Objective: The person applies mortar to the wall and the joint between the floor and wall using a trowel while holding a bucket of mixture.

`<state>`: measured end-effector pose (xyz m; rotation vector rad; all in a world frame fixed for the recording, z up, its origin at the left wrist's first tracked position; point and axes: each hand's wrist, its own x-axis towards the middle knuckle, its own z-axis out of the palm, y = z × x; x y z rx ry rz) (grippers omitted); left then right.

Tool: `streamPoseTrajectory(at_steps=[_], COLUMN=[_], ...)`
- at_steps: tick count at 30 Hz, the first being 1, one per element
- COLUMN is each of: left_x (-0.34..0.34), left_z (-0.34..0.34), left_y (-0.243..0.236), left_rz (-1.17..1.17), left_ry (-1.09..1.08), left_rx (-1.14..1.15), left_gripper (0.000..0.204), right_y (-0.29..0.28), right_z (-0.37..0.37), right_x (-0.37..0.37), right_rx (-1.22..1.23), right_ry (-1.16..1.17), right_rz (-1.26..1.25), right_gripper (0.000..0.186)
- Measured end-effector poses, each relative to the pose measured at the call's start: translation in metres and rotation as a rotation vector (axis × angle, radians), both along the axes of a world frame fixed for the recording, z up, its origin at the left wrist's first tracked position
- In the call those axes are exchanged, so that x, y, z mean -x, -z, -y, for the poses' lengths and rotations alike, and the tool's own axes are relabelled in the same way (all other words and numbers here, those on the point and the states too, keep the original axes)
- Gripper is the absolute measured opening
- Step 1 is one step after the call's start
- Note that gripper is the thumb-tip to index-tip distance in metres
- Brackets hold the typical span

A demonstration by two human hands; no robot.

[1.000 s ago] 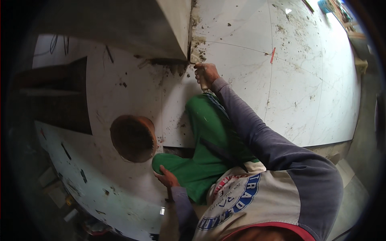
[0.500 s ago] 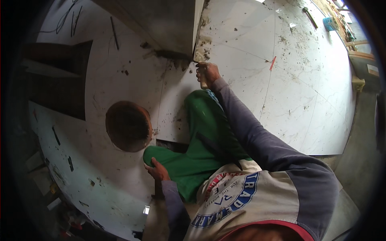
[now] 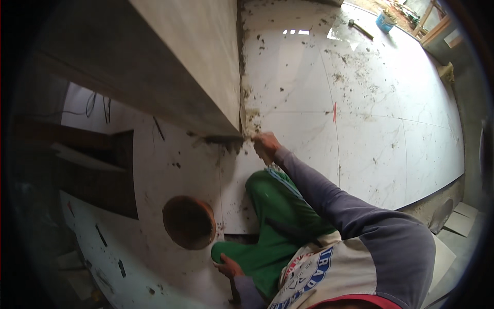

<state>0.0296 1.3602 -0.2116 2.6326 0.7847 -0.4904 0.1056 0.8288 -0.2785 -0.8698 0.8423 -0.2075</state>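
My right hand [image 3: 266, 147] is closed around a small hand tool with a pale handle, at the foot of the grey wall's corner [image 3: 237, 121]. The tool's head is too blurred and covered to make out. Crumbs of mortar [image 3: 252, 114] lie along the wall's base beside it. My left hand [image 3: 229, 267] rests against my bent knee in green trousers [image 3: 231, 253], fingers laid along the cloth, with nothing held. A reddish-brown bucket [image 3: 210, 219] with a dark inside stands on the tiles a little ahead of that knee.
Large white tiles [image 3: 370, 154] with scattered dirt cover the floor. A dark rectangular opening [image 3: 105, 183] breaks them at left. A hammer [image 3: 361, 30] and a blue bucket [image 3: 385, 22] are at the far right; a red strip [image 3: 334, 112] lies on a tile joint.
The view has shifted, so wall, bucket and hands appear lower in the picture. My right hand stays at the wall corner with the tool; my left hand stays at my knee.
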Motion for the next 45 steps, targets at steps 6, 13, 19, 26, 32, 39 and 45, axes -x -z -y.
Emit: streamPoseTrajectory(at_steps=[6, 13, 19, 26, 32, 39, 45], left_x=[0.001, 0.003, 0.006, -0.052, -0.122, -0.127, -0.138], left_z=[0.000, -0.009, 0.047, 0.226, 0.360, 0.435, 0.442], left_y=[0.000, 0.006, -0.012, 0.052, 0.108, 0.116, 0.122], left_rz=[-0.037, -0.021, 0.141, 0.133, -0.099, -0.358, -0.470], left_ry=[-0.025, -0.028, 0.613, 0.635, 0.640, 0.412, 0.401], left_rx=[-0.096, -0.008, -0.276, 0.527, 0.198, -0.054, -0.098], left_gripper=[0.080, 0.082, 0.068, 0.071, 0.104, 0.158, 0.163], right_y=[-0.012, 0.004, -0.005, -0.050, -0.034, 0.034, 0.081], right_z=[0.005, 0.010, 0.000, 0.024, 0.152, 0.369, 0.497], right_x=[0.096, 0.187, 0.232, 0.216, 0.085, -0.126, -0.233], right_rx=[0.627, 0.932, 0.913, 0.410, 0.423, 0.367, 1.217], right_ry=[-0.289, -0.425, -0.296, -0.053, -0.121, 0.016, -0.482], right_rz=[-0.418, -0.797, -0.851, -0.499, -0.399, -0.303, -0.248], right_gripper=[0.034, 0.035, 0.047, 0.045, 0.046, 0.044, 0.024])
